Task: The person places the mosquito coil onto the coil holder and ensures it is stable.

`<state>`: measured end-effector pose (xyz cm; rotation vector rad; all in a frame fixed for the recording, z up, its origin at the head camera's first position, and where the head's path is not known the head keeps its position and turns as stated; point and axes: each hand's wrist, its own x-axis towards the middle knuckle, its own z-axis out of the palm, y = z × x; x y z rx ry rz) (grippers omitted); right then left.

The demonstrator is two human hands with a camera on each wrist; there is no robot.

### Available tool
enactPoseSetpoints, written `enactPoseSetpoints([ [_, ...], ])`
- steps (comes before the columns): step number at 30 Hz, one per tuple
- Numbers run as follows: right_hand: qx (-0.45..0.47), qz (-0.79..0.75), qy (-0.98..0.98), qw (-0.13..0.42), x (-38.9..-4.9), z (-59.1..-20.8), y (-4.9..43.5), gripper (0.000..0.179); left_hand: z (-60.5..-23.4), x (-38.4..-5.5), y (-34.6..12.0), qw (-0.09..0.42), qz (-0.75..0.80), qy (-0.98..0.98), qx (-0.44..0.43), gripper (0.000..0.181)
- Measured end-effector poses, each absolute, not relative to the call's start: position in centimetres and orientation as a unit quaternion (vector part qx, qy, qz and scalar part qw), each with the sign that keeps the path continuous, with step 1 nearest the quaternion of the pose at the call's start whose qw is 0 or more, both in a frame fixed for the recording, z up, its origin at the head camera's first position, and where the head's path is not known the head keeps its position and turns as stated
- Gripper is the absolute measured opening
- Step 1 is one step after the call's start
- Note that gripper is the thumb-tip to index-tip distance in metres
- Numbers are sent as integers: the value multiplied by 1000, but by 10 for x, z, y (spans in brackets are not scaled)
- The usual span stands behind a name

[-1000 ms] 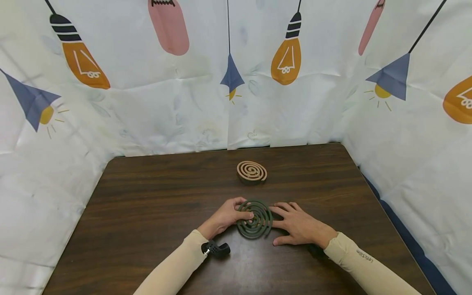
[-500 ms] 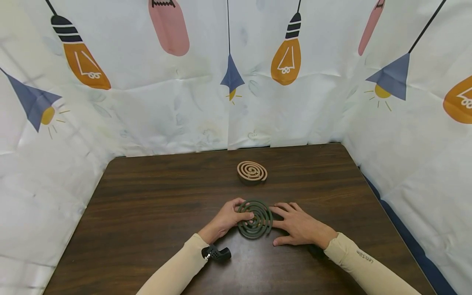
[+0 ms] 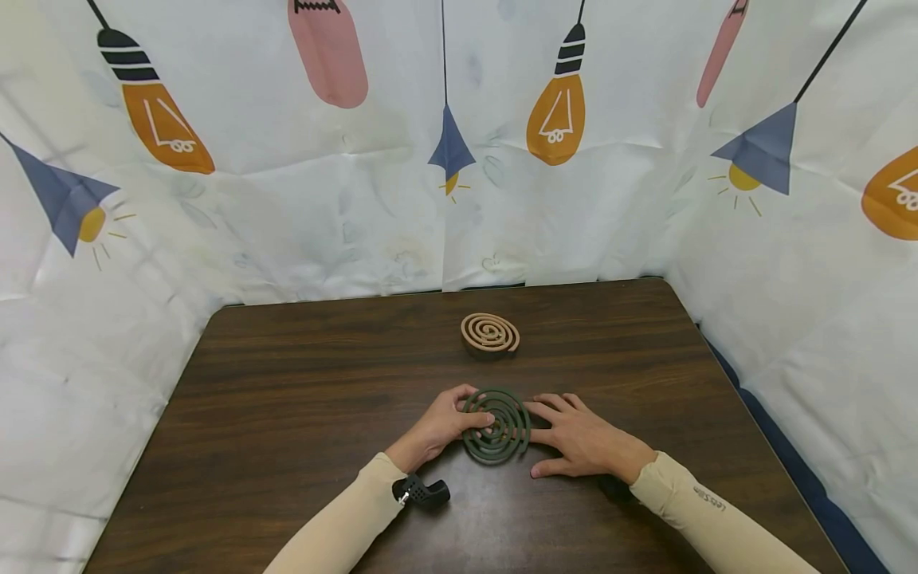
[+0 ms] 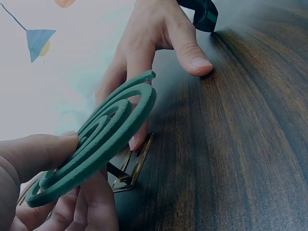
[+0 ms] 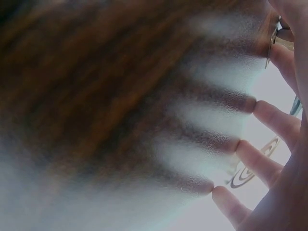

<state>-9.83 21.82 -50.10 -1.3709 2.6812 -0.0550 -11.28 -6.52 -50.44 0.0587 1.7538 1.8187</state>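
My left hand (image 3: 436, 428) pinches a green mosquito coil (image 3: 521, 430) between the thumb on top and the fingers beneath. In the left wrist view the coil (image 4: 126, 132) is tilted, raised above the table. Under it lies a small thin metal coil stand (image 4: 126, 180) with a flat frame, partly hidden by the coil and fingers. My right hand (image 3: 582, 440) is spread palm down just right of the coil, fingertips on the table. Its index finger appears to press on the stand's frame.
A brown mosquito coil (image 3: 490, 332) sits on top of a darker layer farther back on the dark wooden table (image 3: 323, 375). White cloth (image 3: 308, 215) printed with lamps surrounds the table's back and sides. A black wrist device (image 3: 423, 492) hangs at my left wrist.
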Motion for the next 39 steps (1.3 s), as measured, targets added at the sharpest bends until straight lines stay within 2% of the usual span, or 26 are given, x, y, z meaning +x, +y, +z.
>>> enactPoseSetpoints([
  [17,-453,-22,888,67,-99,-500,218,66,-504,-115,-64,293,671,680,25,42],
  [26,-454,-18,888,70,-98,-499,218,65,-505,-113,-67,273,656,701,55,44],
  [39,-454,-18,888,72,-98,-500,218,66,-505,-114,-69,277,660,696,54,44],
])
